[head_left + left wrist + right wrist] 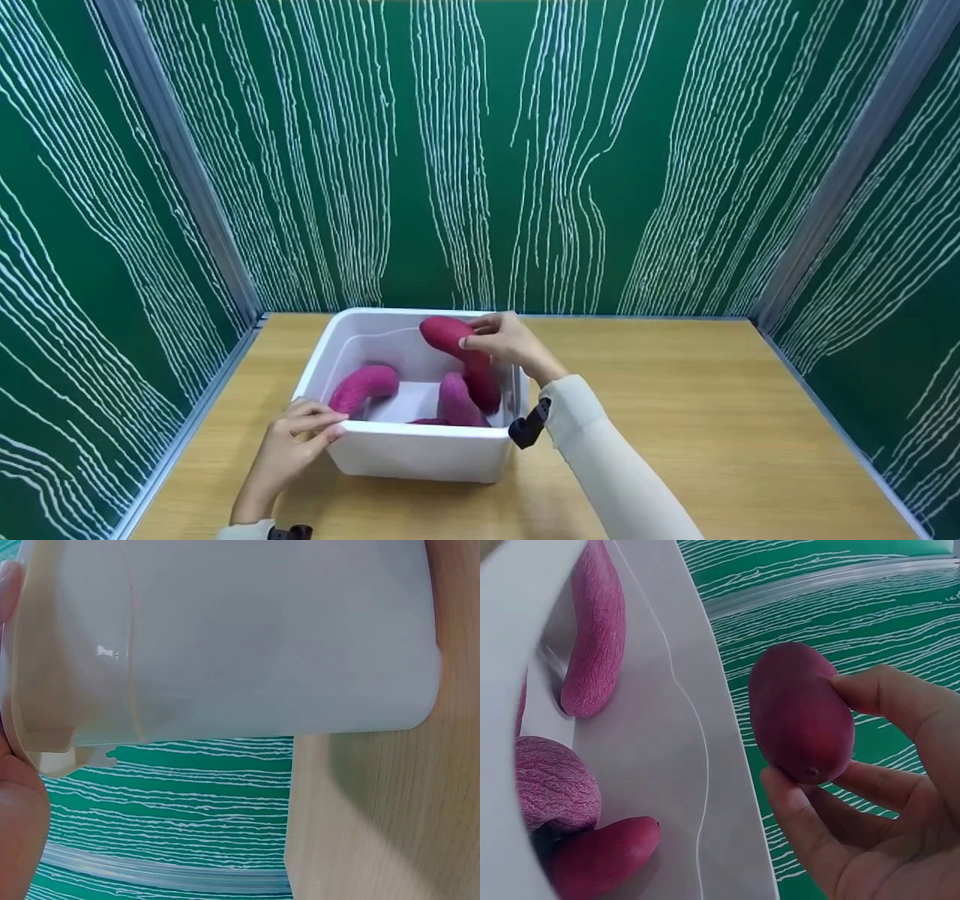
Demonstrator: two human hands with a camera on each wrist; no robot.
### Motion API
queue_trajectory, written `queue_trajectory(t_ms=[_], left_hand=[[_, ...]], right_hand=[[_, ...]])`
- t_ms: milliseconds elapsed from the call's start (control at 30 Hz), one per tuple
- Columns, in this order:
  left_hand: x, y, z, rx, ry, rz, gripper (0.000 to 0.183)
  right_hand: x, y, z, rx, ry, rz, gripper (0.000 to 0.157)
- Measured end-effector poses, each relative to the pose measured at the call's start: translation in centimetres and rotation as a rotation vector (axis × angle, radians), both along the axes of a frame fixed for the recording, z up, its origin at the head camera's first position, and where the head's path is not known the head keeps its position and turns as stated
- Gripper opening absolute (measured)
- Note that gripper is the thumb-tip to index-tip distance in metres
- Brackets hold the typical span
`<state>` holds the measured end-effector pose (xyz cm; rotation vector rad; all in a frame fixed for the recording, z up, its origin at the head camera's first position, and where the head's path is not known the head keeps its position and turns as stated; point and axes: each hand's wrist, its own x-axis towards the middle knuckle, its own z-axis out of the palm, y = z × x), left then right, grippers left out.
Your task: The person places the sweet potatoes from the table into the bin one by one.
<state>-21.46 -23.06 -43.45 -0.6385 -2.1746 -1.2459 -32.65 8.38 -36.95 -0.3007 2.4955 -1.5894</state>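
Observation:
A white plastic tub [420,454] holds several reddish-purple, eggplant-like vegetables. My right hand [510,341] pinches a smooth dark red eggplant [445,333] between thumb and fingers, above the tub's right side. In the right wrist view this eggplant [802,716] is seen nearly end-on. Below it lies another red eggplant [607,859], beside a wrinkled pink one [559,784]. A curved pink eggplant [365,386] rests at the tub's left side. My left hand [292,442] grips the front-left corner of the rim, mostly out of frame in the left wrist view.
The tub stands on a wooden table [660,405], toward its left half. Green panels [502,150] with white wavy lines enclose the back and sides, joined by grey metal posts [180,150]. Dark wrist cameras [529,424] sit on both wrists.

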Motion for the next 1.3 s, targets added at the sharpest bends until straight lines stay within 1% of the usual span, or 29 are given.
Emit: queue_trajectory(t_ms=[267,433,533,567,700,800,933,1000,1300], left_hand=[[-0.1,0.0,-0.1,0.010,-0.008,0.004,0.021],[-0.2,-0.1,-0.2,0.013,0.025,-0.016,0.023],[-0.2,-0.1,-0.3,0.010,0.034,-0.017,0.024],[-0.3,-0.1,-0.4,0.009,0.037,-0.015,0.025],[-1.4,-1.0,-2.1,0.002,0.073,-0.036,0.027],[-2.1,-1.5,-3.2,0.002,0.104,-0.055,0.029],[-2.2,-1.4,-3.4,0.005,0.117,-0.041,0.028],[-2.2,-1.4,-3.5,0.000,0.122,-0.035,0.027],[-2.3,-1.7,-3.2,-0.019,0.087,-0.044,0.024]], right_hand=[[-0.2,-0.4,0.1,0.009,0.002,0.016,0.039],[-0.2,-0.6,0.1,0.007,0.013,0.020,0.039],[-0.1,-0.7,0.1,0.005,0.018,0.017,0.039],[-0.1,-0.7,0.1,0.003,0.019,0.016,0.039],[-0.1,-0.9,0.1,-0.003,0.022,0.011,0.039],[-0.1,-0.9,0.0,0.000,0.037,0.031,0.040],[0.0,-0.7,-0.1,-0.004,0.072,0.089,0.045],[0.0,-0.7,-0.2,-0.008,0.080,0.105,0.047],[0.0,-0.4,-0.3,-0.018,0.037,0.084,0.041]])
